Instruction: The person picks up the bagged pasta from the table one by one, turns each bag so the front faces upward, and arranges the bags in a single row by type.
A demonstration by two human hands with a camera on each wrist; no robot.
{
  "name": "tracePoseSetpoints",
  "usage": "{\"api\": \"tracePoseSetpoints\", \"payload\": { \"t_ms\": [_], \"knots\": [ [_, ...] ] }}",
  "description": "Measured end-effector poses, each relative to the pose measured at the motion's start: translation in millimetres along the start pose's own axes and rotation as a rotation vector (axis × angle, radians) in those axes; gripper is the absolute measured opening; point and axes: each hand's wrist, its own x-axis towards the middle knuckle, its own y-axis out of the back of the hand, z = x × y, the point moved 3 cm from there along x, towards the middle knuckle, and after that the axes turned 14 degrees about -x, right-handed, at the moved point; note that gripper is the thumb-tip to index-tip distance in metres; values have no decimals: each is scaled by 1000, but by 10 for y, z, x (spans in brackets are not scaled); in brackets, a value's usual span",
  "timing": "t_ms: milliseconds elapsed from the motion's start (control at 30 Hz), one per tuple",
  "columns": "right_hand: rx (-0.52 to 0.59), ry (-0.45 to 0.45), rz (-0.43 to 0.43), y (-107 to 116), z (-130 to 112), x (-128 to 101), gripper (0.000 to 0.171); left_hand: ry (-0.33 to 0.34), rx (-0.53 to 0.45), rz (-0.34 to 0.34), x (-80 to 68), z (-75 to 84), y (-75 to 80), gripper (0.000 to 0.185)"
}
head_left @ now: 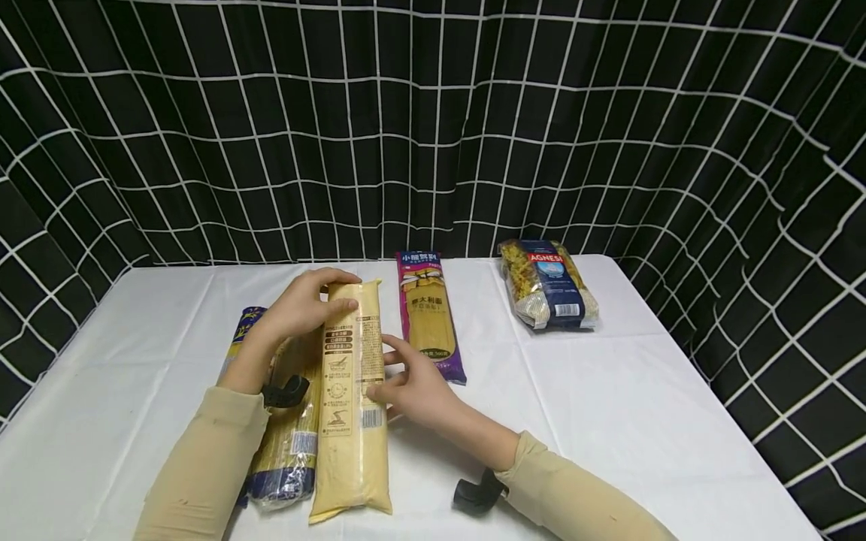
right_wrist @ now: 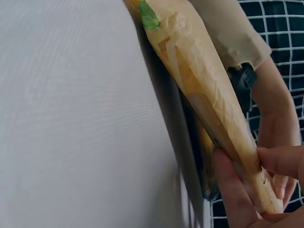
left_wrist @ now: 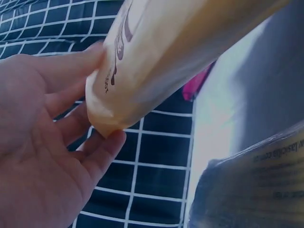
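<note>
Working remotely, I had the left hand (head_left: 303,306) and right hand (head_left: 421,387) pinching the yellow packet (head_left: 353,458), tilted up beside the clear pasta bag (head_left: 283,454), lifted, I judged, but not yet set down.

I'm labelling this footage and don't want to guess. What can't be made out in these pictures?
Head view: finest print on the long yellow packet, too small to read.
Head view: part of the blue-banded spaghetti package, hidden by the left forearm and wrist camera.
Left wrist view: the long yellow packet's other end, cut off by the top edge.
Right wrist view: much of the right hand, cut off by the picture's edges.
</note>
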Motion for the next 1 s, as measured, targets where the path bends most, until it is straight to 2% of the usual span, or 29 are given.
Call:
{"api": "tracePoseSetpoints", "payload": {
  "t_ms": [167, 433, 567, 700, 867, 1000],
  "knots": [
    [-40, 38, 12, 48, -72, -37, 87, 51, -54, 47, -26, 39, 9, 34],
    [-268, 162, 82, 192, -277, -96, 84, 45, -112, 96, -29, 122, -9, 37],
    [-331, 204, 82, 234, -354, -125, 82, 49, -160, 97, -36, 187, -55, 43],
    [-325, 232, 62, 234, -377, -142, 81, 43, -161, 97, -30, 230, -111, 47],
    [-296, 254, 39, 212, -354, -146, 80, 44, -154, 116, -39, 250, -119, 44],
    [-247, 232, 41, 214, -308, -119, 70, 29, -184, 107, -56, 274, -87, 41]
  ]
}}
